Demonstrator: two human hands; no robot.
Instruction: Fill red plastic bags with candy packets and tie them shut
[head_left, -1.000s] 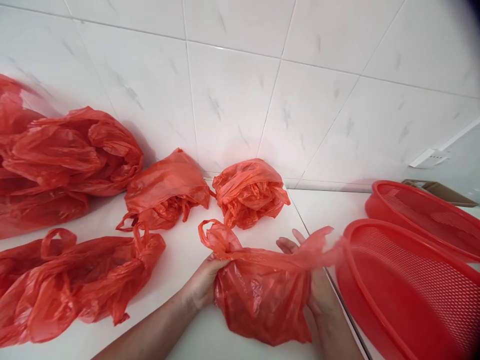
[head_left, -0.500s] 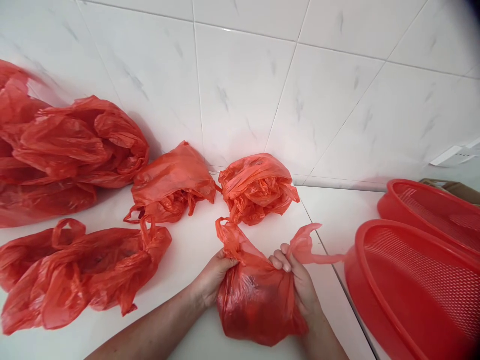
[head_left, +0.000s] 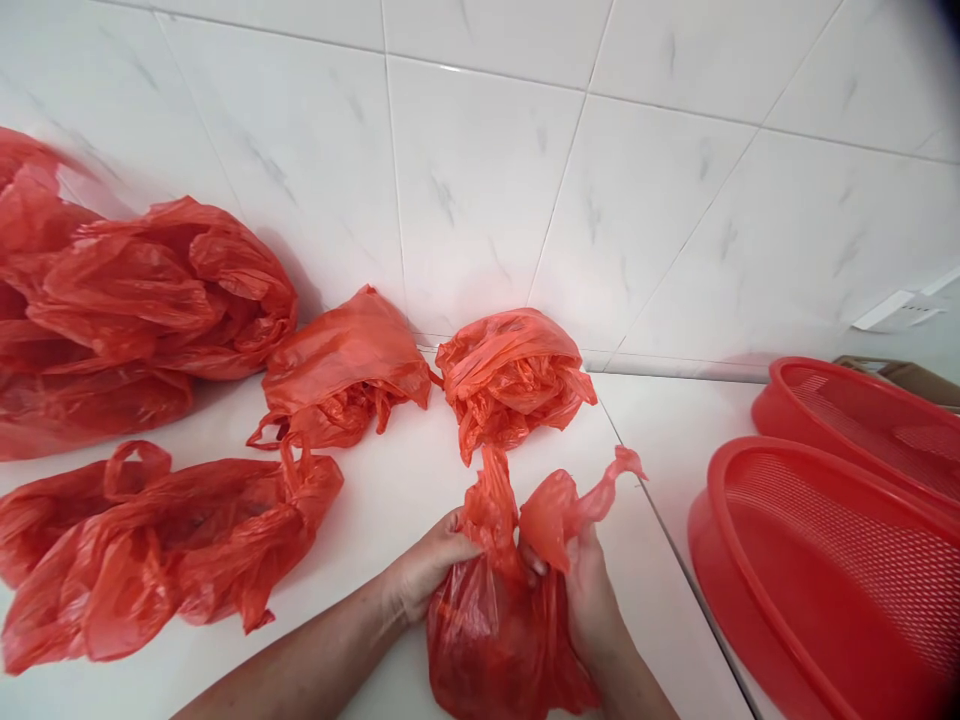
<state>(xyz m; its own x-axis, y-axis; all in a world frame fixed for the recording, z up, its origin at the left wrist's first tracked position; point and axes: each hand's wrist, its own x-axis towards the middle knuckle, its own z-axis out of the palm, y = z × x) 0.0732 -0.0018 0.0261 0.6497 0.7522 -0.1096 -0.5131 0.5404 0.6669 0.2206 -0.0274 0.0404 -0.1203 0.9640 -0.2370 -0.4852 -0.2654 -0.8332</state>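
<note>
The bag (head_left: 487, 640) is red, thin and creased, and sits low at the front of the desk (head_left: 382, 500), between the hands, its lower edge cut off by the frame. Its top is gathered into two upright loose ends; what is inside cannot be made out. The left hand (head_left: 435, 565) pinches the gathered neck on its left side, thumb across the front. The right hand (head_left: 589, 600) grips the right side below the other end, its fingers curled and partly hidden by the plastic.

Just behind the bag is a crumpled bundle (head_left: 517, 375), near the wall (head_left: 487, 170). To its left lies a second bundle (head_left: 349, 365), a handle loop trailing on the desk. Farther left, a large heap (head_left: 157, 290) of the same red plastic stands near the tiles, and in front of it a loose sack (head_left: 161, 570) sprawls with its handles up.

On the right, past a dark seam in the desk, stand a near basket (head_left: 724, 590) and a far basket (head_left: 769, 405), both red mesh, with part of a brown box (head_left: 900, 378) behind.
</note>
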